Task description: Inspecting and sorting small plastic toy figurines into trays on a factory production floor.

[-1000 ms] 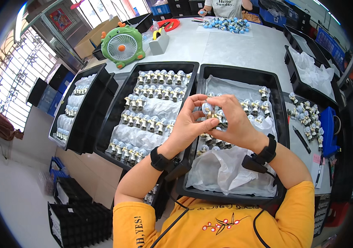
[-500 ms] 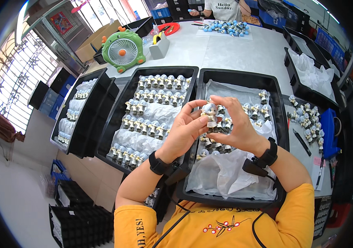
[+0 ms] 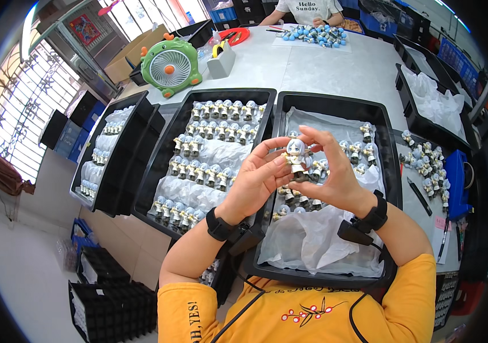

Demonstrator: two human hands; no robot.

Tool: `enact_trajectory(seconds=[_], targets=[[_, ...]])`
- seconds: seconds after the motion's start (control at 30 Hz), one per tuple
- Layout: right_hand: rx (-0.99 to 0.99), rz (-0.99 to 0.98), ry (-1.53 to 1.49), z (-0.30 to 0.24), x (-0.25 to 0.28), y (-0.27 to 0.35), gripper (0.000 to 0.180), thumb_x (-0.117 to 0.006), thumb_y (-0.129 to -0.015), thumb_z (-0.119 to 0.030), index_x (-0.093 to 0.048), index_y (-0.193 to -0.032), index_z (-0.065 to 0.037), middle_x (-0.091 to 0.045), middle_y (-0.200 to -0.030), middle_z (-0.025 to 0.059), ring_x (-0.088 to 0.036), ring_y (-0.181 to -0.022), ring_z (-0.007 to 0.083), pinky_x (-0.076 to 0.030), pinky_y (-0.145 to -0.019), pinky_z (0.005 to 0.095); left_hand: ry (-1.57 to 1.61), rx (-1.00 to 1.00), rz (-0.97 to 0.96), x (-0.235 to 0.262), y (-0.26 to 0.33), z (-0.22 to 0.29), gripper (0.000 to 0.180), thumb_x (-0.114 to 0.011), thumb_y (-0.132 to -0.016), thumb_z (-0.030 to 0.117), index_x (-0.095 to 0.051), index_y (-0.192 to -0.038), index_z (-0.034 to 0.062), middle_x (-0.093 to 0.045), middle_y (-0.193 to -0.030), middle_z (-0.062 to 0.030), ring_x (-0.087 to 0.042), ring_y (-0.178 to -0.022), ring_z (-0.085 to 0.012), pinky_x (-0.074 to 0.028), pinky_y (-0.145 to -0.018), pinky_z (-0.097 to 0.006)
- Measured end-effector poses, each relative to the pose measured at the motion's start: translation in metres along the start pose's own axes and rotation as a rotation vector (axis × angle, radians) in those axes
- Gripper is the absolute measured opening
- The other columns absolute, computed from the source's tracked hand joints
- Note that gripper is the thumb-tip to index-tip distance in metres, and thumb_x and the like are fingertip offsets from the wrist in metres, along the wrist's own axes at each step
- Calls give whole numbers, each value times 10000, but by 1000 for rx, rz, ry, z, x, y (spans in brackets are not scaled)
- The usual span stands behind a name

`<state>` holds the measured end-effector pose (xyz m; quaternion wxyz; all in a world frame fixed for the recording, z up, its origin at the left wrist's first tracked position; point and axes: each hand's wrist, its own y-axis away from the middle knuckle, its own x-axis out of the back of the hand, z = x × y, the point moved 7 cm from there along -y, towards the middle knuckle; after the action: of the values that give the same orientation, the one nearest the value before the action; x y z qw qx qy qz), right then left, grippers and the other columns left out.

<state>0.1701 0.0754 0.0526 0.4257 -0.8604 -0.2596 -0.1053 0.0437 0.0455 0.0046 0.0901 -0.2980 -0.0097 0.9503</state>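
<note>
A small chibi figurine [image 3: 298, 158] with pale blue-grey hair, a white outfit and dark legs is held upright over the right-hand black tray [image 3: 391, 166]. My left hand [image 3: 258, 177] pinches it from the left, thumb across its side. Curved round its right side is my right hand [image 3: 335, 174], thumb by the feet and index finger by the head; the exact contact of its other fingers is hidden. Similar figurines [image 3: 354, 150] lie in the tray behind and below my hands, among white liner sheets [image 3: 318, 240].
On the left stands another black tray [image 3: 141, 200] with rows of figurines. A green fan [image 3: 170, 67] sits beyond it. Loose figurines [image 3: 427, 163], a black pen [image 3: 419, 196] and a blue holder [image 3: 456, 186] are at right. Across the table, a person [image 3: 311, 12] sits behind blue parts [image 3: 315, 36].
The figurine has moved slightly right and turned a little in my fingers. My right index finger has lifted away from its head. Across the table, the other person's hands have shifted.
</note>
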Motion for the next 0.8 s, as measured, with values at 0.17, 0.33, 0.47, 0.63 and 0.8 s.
enact_trajectory(seconds=[0.17, 0.33, 0.47, 0.63, 0.8], targets=[[6, 7, 13, -1, 1, 0, 792, -779, -610, -105, -390, -1299, -77, -496, -1102, 114, -510, -1021, 243, -433, -856, 336, -211, 43, 110, 14, 1, -7, 346, -477, -935, 174, -447, -1244, 22, -555, -1148, -123, -596, -988, -214, -504, -827, -352], [69, -2, 59, -5, -3, 2, 799, -782, -601, -95, -391, -1298, -83, -494, -1122, 115, -492, -1043, 248, -457, -819, 329, -31, 80, -22, 3, -1, -12, 380, -420, -960, 278, -440, -1235, 17, -539, -1160, -135, -589, -958, -224, -510, -810, -351], [58, -53, 13, -2, -11, 6, 827, -784, -618, -109, -356, -1325, -84, -485, -1190, 132, -508, -1033, 247, -496, -778, 311, 71, 153, -127, -12, -1, -16, 391, -366, -978, 305, -439, -1227, 13, -549, -1121, -121, -586, -943, -202, -515, -794, -340], [-121, -58, -108, 8, -13, 7, 878, -793, -637, -158, -301, -1359, -80, -491, -1221, 150, -555, -1009, 232, -520, -801, 309, 105, 188, -101, -9, -2, -19, 383, -340, -980, 266, -393, -1256, 7, -518, -1150, -150, -582, -954, -232, -513, -809, -353], [-203, -54, -179, 16, -14, 9, 904, -804, -630, -180, -287, -1364, -75, -509, -1210, 156, -577, -1007, 227, -523, -810, 318, 96, 198, -110, -8, -3, -21, 393, -348, -970, 243, -367, -1280, 2, -502, -1170, -153, -574, -975, -232, -502, -832, -353]])
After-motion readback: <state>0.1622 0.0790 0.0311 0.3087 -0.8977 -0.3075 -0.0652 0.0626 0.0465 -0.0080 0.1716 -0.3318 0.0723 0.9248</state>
